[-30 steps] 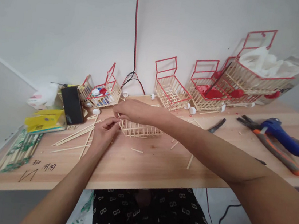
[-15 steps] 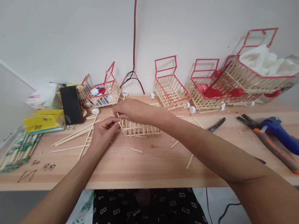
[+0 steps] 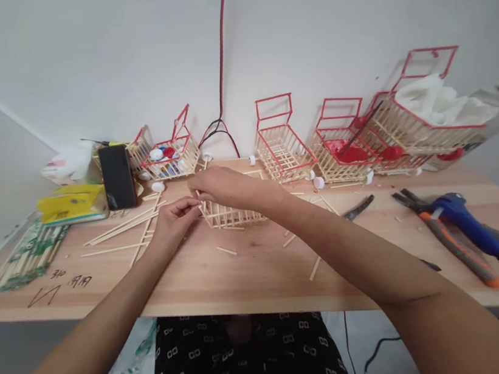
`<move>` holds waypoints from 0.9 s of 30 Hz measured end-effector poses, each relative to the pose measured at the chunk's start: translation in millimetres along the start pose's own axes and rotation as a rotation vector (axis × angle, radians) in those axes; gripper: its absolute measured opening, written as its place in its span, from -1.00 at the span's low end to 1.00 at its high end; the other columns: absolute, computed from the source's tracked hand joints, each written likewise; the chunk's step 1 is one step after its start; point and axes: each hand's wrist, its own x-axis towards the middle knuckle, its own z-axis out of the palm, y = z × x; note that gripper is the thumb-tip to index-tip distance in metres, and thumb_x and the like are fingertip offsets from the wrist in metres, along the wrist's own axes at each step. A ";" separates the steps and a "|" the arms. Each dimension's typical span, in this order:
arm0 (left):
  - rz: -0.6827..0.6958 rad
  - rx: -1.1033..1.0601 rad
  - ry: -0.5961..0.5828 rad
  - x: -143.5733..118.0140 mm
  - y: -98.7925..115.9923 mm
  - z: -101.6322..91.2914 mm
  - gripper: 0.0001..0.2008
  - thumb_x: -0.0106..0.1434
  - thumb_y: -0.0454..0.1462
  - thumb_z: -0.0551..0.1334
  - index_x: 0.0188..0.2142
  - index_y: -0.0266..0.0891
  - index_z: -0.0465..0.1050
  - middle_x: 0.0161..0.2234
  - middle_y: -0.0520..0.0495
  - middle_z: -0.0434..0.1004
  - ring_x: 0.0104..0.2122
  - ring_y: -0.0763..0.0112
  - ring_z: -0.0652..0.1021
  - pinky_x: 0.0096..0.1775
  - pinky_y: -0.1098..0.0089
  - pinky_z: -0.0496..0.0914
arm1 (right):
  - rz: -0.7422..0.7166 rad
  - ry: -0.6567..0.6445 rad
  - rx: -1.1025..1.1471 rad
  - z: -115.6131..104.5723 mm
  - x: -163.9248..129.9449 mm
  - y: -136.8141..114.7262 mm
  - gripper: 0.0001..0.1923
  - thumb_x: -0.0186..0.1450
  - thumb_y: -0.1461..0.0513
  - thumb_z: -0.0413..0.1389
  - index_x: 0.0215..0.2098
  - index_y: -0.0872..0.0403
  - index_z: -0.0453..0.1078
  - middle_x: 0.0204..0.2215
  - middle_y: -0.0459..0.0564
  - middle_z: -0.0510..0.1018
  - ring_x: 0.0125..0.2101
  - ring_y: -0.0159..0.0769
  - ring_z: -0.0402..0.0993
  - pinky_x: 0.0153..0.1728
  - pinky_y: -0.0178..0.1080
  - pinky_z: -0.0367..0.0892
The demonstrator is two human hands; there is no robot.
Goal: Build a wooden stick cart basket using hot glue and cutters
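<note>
A small unpainted basket of thin wooden sticks (image 3: pixel 233 216) lies on the wooden table (image 3: pixel 265 275) in front of me. My right hand (image 3: pixel 226 185) rests over its top left corner, fingers pinched on a stick there. My left hand (image 3: pixel 175 223) is just left of the basket, fingertips closed against the same corner. Whether it pinches a separate short stick is hidden by the fingers.
Loose long sticks (image 3: pixel 127 229) lie left of my hands, beside a yellow box (image 3: pixel 72 203) and a black phone (image 3: pixel 117 176). Several red-trimmed stick baskets (image 3: pixel 282 148) line the wall. A blue glue gun (image 3: pixel 466 218), pliers (image 3: pixel 449 241) and a cutter (image 3: pixel 359 207) lie to the right.
Both hands stay at the basket's left corner; only the view has shifted slightly.
</note>
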 end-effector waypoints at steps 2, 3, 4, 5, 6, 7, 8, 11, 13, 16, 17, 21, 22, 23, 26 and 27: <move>-0.010 -0.010 -0.007 -0.9 0.4 0.6 -0.77 0.07 -0.11 0.40 -0.39 -0.23 0.62 -0.33 -0.07 0.65 -0.40 0.36 0.54 -0.36 0.42 0.38 | -0.004 0.002 -0.011 -0.5 -1.6 -0.3 -0.93 0.30 0.38 0.15 -0.33 0.20 0.48 -0.34 0.08 0.60 -0.35 -0.35 0.37 -0.33 -0.31 0.16; -0.016 -0.009 -0.006 -1.2 0.7 0.8 -0.77 0.07 -0.11 0.40 -0.38 -0.23 0.62 -0.34 -0.07 0.65 -0.42 0.36 0.54 -0.38 0.42 0.37 | -0.008 0.003 -0.017 -0.6 -2.4 -0.4 -0.93 0.31 0.39 0.15 -0.32 0.21 0.49 -0.33 0.08 0.60 -0.35 -0.35 0.38 -0.33 -0.31 0.16; -0.019 -0.008 -0.001 -1.4 1.0 1.1 -0.77 0.07 -0.11 0.41 -0.38 -0.23 0.62 -0.35 -0.07 0.65 -0.43 0.37 0.53 -0.39 0.41 0.37 | -0.012 0.003 -0.022 -0.5 -3.2 -0.6 -0.92 0.31 0.39 0.14 -0.31 0.21 0.49 -0.32 0.09 0.60 -0.35 -0.36 0.38 -0.32 -0.31 0.16; -0.018 -0.009 0.005 -1.5 1.2 1.3 -0.77 0.06 -0.11 0.41 -0.38 -0.23 0.62 -0.35 -0.07 0.65 -0.44 0.37 0.53 -0.39 0.41 0.37 | -0.015 0.004 -0.024 -0.4 -3.7 -0.9 -0.91 0.32 0.39 0.14 -0.31 0.22 0.50 -0.32 0.09 0.61 -0.35 -0.36 0.38 -0.32 -0.31 0.17; -0.013 -0.011 0.010 -1.4 1.5 1.5 -0.77 0.06 -0.11 0.41 -0.38 -0.22 0.62 -0.35 -0.06 0.65 -0.43 0.37 0.53 -0.38 0.40 0.38 | -0.015 0.005 -0.025 -0.2 -3.9 -1.1 -0.91 0.32 0.39 0.14 -0.31 0.22 0.50 -0.32 0.09 0.61 -0.35 -0.36 0.39 -0.31 -0.31 0.17; -0.007 -0.013 0.010 -1.3 1.5 1.6 -0.78 0.06 -0.12 0.41 -0.39 -0.22 0.62 -0.34 -0.07 0.65 -0.41 0.36 0.54 -0.35 0.40 0.39 | -0.014 0.008 -0.026 0.1 -3.8 -1.3 -0.91 0.31 0.39 0.14 -0.31 0.22 0.50 -0.34 0.08 0.60 -0.35 -0.36 0.39 -0.31 -0.31 0.18; 0.001 -0.015 0.007 -1.0 1.4 1.6 -0.79 0.06 -0.13 0.41 -0.40 -0.23 0.62 -0.34 -0.07 0.65 -0.39 0.35 0.54 -0.32 0.39 0.40 | -0.010 0.011 -0.025 0.4 -3.5 -1.2 -0.92 0.31 0.38 0.15 -0.30 0.21 0.51 -0.35 0.07 0.60 -0.35 -0.36 0.40 -0.30 -0.31 0.19; 0.024 -0.014 -0.004 0.0 -0.4 0.8 -0.81 0.08 -0.15 0.41 -0.38 -0.23 0.63 -0.30 -0.07 0.66 -0.34 0.34 0.56 -0.25 0.38 0.41 | -0.010 0.032 -0.045 0.9 -2.6 2.2 -0.88 0.35 0.33 0.14 -0.19 0.20 0.51 -0.27 0.10 0.61 -0.27 -0.30 0.44 -0.24 -0.29 0.22; 0.027 -0.021 -0.016 0.6 -2.0 -0.2 -0.81 0.10 -0.16 0.40 -0.34 -0.22 0.63 -0.31 -0.06 0.66 -0.34 0.35 0.56 -0.24 0.39 0.41 | -0.028 0.070 -0.085 0.3 -5.7 7.4 -0.79 0.38 0.31 0.12 -0.05 0.19 0.48 -0.11 0.16 0.59 -0.14 -0.23 0.45 -0.15 -0.25 0.23; 0.019 -0.031 -0.020 0.3 -2.6 -1.3 -0.81 0.11 -0.15 0.39 -0.33 -0.21 0.63 -0.39 -0.02 0.63 -0.39 0.37 0.55 -0.29 0.41 0.40 | -0.062 0.164 -0.119 -0.7 -22.5 14.1 -0.74 0.41 0.30 0.08 0.05 0.15 0.43 0.03 0.16 0.52 -0.02 -0.20 0.42 -0.05 -0.21 0.22; 0.020 -0.032 -0.017 -0.2 -2.0 -1.3 -0.80 0.11 -0.14 0.38 -0.34 -0.22 0.63 -0.41 -0.02 0.62 -0.40 0.37 0.55 -0.31 0.42 0.40 | -0.072 0.202 -0.118 -0.2 -31.3 14.6 -0.75 0.42 0.29 0.05 0.03 0.14 0.43 0.03 0.15 0.52 -0.01 -0.20 0.41 -0.03 -0.20 0.23; 0.001 -0.068 -0.006 -2.5 2.1 0.7 -0.80 0.09 -0.14 0.38 -0.41 -0.24 0.61 -0.48 -0.02 0.59 -0.44 0.38 0.53 -0.35 0.43 0.38 | -0.004 0.239 -0.144 12.0 -70.3 7.6 -0.77 0.40 0.19 0.11 -0.03 0.13 0.46 -0.08 0.13 0.57 -0.05 -0.12 0.43 -0.03 -0.11 0.26; -0.011 -0.087 -0.005 -2.8 3.0 1.3 -0.80 0.08 -0.14 0.39 -0.43 -0.24 0.60 -0.49 -0.01 0.58 -0.46 0.39 0.52 -0.36 0.44 0.37 | 0.001 0.228 -0.165 17.6 -78.0 5.0 -0.78 0.38 0.19 0.15 -0.06 0.12 0.47 -0.11 0.12 0.58 -0.08 -0.11 0.44 -0.05 -0.11 0.27; -0.021 -0.108 -0.001 -2.9 3.8 1.8 -0.80 0.08 -0.14 0.39 -0.44 -0.24 0.59 -0.51 0.00 0.57 -0.47 0.39 0.52 -0.37 0.44 0.37 | 0.010 0.200 -0.190 23.9 -83.8 2.7 -0.78 0.37 0.19 0.16 -0.05 0.11 0.47 -0.12 0.11 0.58 -0.08 -0.10 0.45 -0.05 -0.09 0.28; -0.043 -0.163 0.018 -2.6 5.1 1.5 -0.78 0.07 -0.12 0.41 -0.43 -0.24 0.59 -0.52 0.00 0.57 -0.48 0.40 0.52 -0.36 0.42 0.38 | 0.050 0.187 -0.245 42.8 -90.3 -1.3 -0.77 0.37 0.28 0.14 -0.01 0.10 0.46 -0.11 0.11 0.59 -0.09 -0.10 0.46 -0.07 -0.08 0.29; -0.046 -0.174 0.026 -2.4 5.1 0.7 -0.77 0.07 -0.11 0.41 -0.42 -0.25 0.59 -0.52 0.00 0.57 -0.48 0.40 0.52 -0.35 0.42 0.39 | 0.067 0.197 -0.255 47.9 -89.8 -1.4 -0.79 0.38 0.32 0.10 -0.04 0.09 0.48 -0.14 0.10 0.60 -0.12 -0.12 0.47 -0.09 -0.10 0.30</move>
